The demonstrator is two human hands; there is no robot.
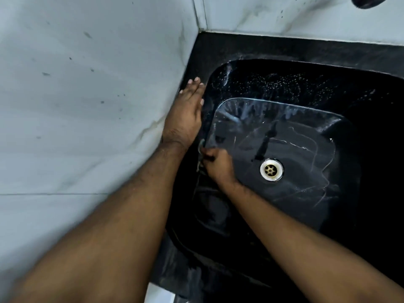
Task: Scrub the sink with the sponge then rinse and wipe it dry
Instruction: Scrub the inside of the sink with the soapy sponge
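Observation:
A black sink (328, 88) fills the right half of the view, its walls dotted with soap foam and its floor streaked with suds. A metal drain (271, 170) sits in the floor. My left hand (186, 114) lies flat with straight fingers on the sink's left rim, next to the wall. My right hand (217, 165) is down inside the basin, fingers curled round a greenish sponge (200, 149) pressed against the left inner wall. Most of the sponge is hidden by that hand.
A pale marbled wall (87, 106) rises directly left of the sink, and another stands behind it. A black counter (284, 47) borders the basin. A dark object (367, 1), partly cut off, shows at the top right edge.

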